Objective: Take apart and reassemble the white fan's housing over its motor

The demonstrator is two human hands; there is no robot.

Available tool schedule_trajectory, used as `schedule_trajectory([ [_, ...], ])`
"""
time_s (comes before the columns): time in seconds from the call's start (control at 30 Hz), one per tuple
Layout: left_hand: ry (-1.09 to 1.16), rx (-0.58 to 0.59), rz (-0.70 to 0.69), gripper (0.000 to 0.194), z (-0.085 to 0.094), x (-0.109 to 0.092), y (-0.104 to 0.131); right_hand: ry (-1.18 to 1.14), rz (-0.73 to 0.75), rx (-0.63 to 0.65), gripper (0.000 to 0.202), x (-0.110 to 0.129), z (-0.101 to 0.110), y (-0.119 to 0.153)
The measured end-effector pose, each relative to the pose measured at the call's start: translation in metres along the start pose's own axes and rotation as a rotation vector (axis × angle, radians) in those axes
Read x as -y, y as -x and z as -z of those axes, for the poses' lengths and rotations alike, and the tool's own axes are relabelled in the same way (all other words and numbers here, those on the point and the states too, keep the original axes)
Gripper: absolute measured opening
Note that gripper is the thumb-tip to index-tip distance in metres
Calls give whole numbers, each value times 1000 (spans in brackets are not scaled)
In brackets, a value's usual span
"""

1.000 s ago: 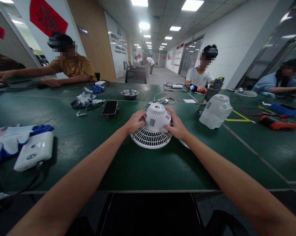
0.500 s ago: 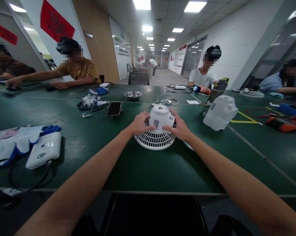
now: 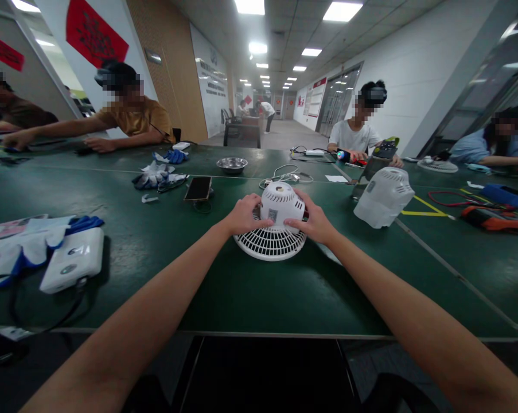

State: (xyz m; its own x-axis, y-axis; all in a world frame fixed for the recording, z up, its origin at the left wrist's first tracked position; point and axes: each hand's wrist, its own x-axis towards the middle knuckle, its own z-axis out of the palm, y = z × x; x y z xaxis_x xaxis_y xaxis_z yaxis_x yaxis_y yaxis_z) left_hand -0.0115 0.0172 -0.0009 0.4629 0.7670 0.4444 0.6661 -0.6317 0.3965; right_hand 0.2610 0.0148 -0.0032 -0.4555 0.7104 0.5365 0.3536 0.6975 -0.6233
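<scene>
A white fan head (image 3: pixel 280 221) lies on the green table (image 3: pixel 241 298), its round slotted grille (image 3: pixel 271 246) underneath and its motor housing on top. From the left, my left hand (image 3: pixel 248 215) grips the housing, thumb on the front near a square printed label. My right hand (image 3: pixel 312 219) holds the other side, with its thumb also on the front. Some of the fingers of both hands are hidden behind the housing. A white cable (image 3: pixel 284 172) lies just behind the fan head.
Left are gloves (image 3: pixel 26 244), a white power bank (image 3: pixel 74 261) and a phone (image 3: pixel 198 189). A metal bowl (image 3: pixel 232 165) sits behind. Right are a white plastic cover (image 3: pixel 384 198), a bottle (image 3: pixel 377 163) and an orange meter (image 3: pixel 495 219). Several people sit around the table.
The view has shifted very slightly. Both hands keep the same hold on the fan head. Across the table at the right, a person's hand now shows beside the bottle.
</scene>
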Motion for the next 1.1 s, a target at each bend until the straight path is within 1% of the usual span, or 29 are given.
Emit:
schedule_trajectory([
  [0.2, -25, 2, 23, 66, 1, -4, 1, 105, 27, -2, 88, 1, 1, 0],
  [0.3, -32, 1, 24, 69, 0, -4, 1, 103, 20, -1, 85, 3, 0, 0],
  [0.47, -64, 5, 20, 64, 0, -4, 0, 132, -4, -21, 80, 2, -2, 0],
  [0.53, -33, -17, -1, 61, 1, -3, 0, 193, 8, -48, 79, 1, -2, 0],
  [0.6, 31, -75, -19, 59, 2, -1, -1, 231, 9, -63, 79, 1, -2, 1],
  [0.67, 104, -129, -17, 61, 3, 1, 0, 190, 1, -29, 82, 3, -2, 3],
  [0.73, 171, -129, -12, 64, 3, 4, 1, 100, -1, 23, 86, 7, -4, 5],
  [0.8, 253, -80, -29, 74, 1, 5, 3, 39, -1, 51, 92, 12, -6, 6],
  [0.9, 366, -29, -83, 103, -3, 1, 5, 10, -14, 68, 97, 15, -6, 6],
  [0.97, 366, -27, -99, 119, -6, -4, 5, -15, -26, 94, 100, 15, -4, 4],
  [1.03, 325, -29, -88, 127, -8, -8, 5, -33, -44, 119, 104, 15, -1, 3],
  [1.1, 297, -29, -73, 128, -9, -12, 5, -33, -60, 138, 107, 16, 1, 3],
])
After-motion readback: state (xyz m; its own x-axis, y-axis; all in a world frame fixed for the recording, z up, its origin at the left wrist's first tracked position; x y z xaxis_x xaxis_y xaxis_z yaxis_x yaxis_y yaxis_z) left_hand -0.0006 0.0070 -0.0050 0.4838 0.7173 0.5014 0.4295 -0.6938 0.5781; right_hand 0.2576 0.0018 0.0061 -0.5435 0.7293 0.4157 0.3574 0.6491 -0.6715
